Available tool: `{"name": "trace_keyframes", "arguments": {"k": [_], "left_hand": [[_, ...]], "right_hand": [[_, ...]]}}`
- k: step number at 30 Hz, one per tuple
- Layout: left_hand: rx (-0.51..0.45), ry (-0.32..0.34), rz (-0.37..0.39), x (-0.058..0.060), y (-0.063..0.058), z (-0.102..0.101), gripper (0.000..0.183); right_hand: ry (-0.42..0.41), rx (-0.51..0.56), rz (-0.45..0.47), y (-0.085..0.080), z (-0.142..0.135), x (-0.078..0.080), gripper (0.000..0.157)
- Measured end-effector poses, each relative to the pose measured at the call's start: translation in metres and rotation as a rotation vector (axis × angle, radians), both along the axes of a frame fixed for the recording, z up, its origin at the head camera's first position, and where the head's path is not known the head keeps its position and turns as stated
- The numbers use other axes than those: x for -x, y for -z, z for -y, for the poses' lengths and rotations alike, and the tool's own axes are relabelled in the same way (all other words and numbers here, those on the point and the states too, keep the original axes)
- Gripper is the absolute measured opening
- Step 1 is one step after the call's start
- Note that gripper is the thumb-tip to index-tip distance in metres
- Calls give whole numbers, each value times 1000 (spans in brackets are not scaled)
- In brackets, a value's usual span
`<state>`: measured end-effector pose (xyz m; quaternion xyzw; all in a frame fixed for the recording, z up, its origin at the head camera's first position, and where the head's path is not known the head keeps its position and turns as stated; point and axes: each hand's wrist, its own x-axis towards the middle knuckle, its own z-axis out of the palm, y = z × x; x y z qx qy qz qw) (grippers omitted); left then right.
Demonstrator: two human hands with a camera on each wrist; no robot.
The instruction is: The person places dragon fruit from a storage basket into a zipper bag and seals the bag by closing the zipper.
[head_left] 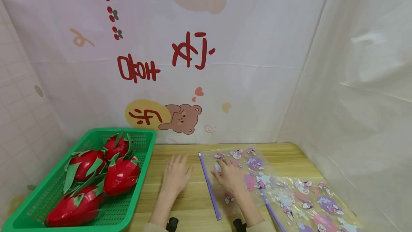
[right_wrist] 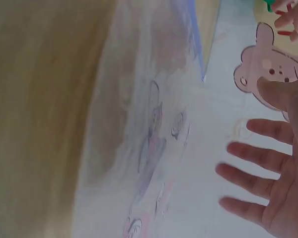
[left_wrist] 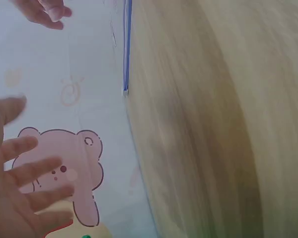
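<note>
My left hand [head_left: 175, 175] is over the wooden table with its fingers spread and nothing in them. In the left wrist view the left hand [left_wrist: 27, 186] shows its palm and spread fingers. My right hand [head_left: 230, 176] reaches over a clear zip bag [head_left: 222, 203] with a purple slider strip [head_left: 209, 185] and pink and purple cartoon prints. The right wrist view shows the right hand [right_wrist: 273, 163] with straight, parted fingers holding nothing, beside the see-through bag [right_wrist: 149, 124]. A second printed zip bag [head_left: 309, 203] lies at the right, partly overlapped by the first.
At the left stands a green basket [head_left: 149, 153] holding several red dragon fruits [head_left: 120, 176] with green leaf tips. The wooden table [head_left: 180, 210] meets a white printed cloth [head_left: 251, 117] at the back. More pale cloth [head_left: 370, 117] hangs along the right side.
</note>
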<state>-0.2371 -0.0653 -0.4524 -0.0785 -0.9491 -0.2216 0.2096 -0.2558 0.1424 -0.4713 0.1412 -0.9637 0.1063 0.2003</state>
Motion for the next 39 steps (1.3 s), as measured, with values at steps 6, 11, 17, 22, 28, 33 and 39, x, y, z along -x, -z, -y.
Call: {"name": "trace_keyframes", "arguments": {"k": [6,11,17,22,28,33,39], "left_hand": [[17,-153,-263,-9,-6,16,21],[19,-362,-412,-23,-9,33,17],[-29,-558,-329,-29,-9,44,20],[-28,-583,-261,-29,-7,47,21],[-19,-576,-271,-29,-6,47,22],[-14,-564,-267,-31,-7,47,22],[-31,-543,-242,-32,-7,47,23]], "right_hand": [[-109,-53,-23,5,9,-2,33],[-112,-166,56,9,16,-10,37],[-123,-274,71,15,22,-13,43],[-112,-278,22,15,25,-15,39],[-120,-243,-9,14,26,-13,27],[-133,-179,47,12,23,-11,21],[-164,-76,81,6,20,-10,18]]}}
